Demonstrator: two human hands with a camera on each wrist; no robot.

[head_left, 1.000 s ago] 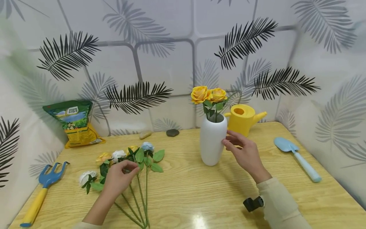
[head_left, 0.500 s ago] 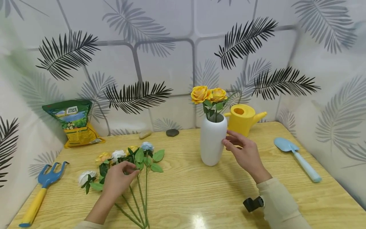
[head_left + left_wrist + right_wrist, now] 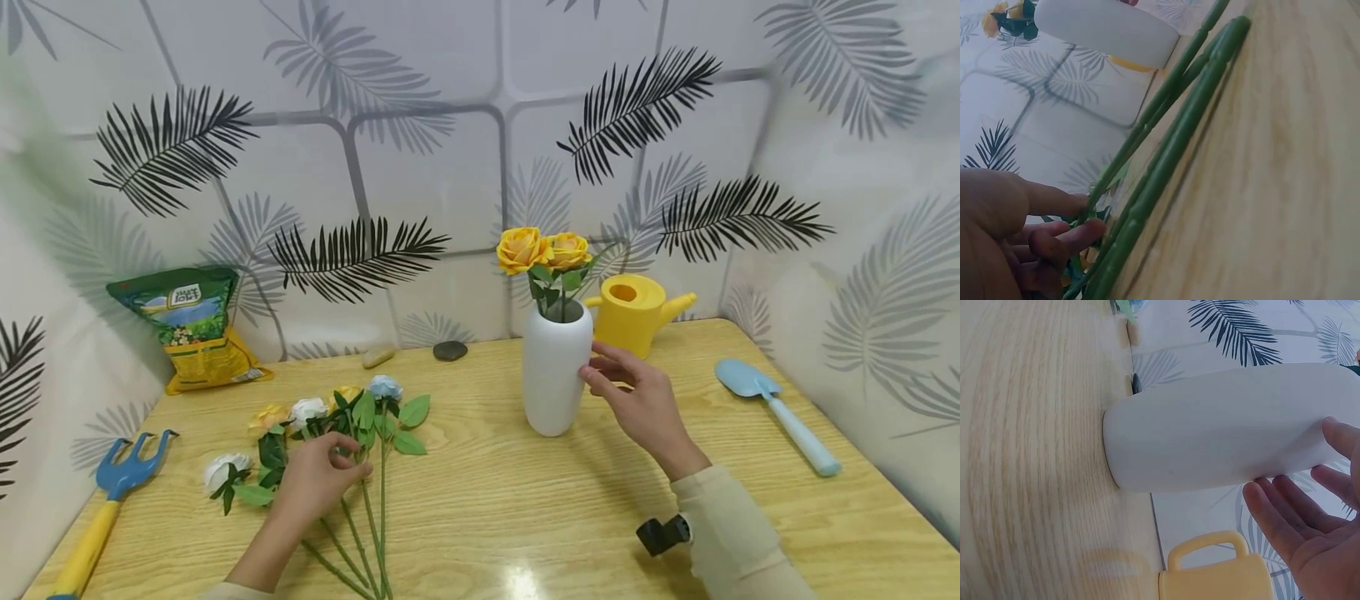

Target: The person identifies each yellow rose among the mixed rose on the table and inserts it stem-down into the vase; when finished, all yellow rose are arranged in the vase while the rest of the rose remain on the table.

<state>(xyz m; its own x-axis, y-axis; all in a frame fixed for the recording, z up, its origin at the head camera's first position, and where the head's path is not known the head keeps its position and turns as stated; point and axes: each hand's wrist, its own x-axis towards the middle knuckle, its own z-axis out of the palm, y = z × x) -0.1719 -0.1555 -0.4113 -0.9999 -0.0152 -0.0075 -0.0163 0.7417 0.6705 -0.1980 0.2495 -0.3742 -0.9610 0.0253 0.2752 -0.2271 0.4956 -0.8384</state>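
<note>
A white vase (image 3: 552,383) stands upright mid-table with two yellow roses (image 3: 543,248) in it. My right hand (image 3: 611,375) is at its right side, thumb against the vase wall and fingers straight and spread; the right wrist view shows the same hand (image 3: 1310,506) beside the vase (image 3: 1210,425). Several loose artificial roses (image 3: 345,408) in white, yellow and blue lie on the table at the left. My left hand (image 3: 348,458) rests over their stems and pinches one green stem (image 3: 1147,125) between thumb and fingers (image 3: 1075,231).
A yellow watering can (image 3: 637,312) stands just behind the vase. A light blue trowel (image 3: 780,412) lies at the right, a blue and yellow rake (image 3: 105,500) at the left edge. A green and yellow bag (image 3: 191,325) and two stones (image 3: 450,351) sit against the back wall.
My left hand has slid a little toward me along the stems and closed on one. The right hand stays by the vase.
</note>
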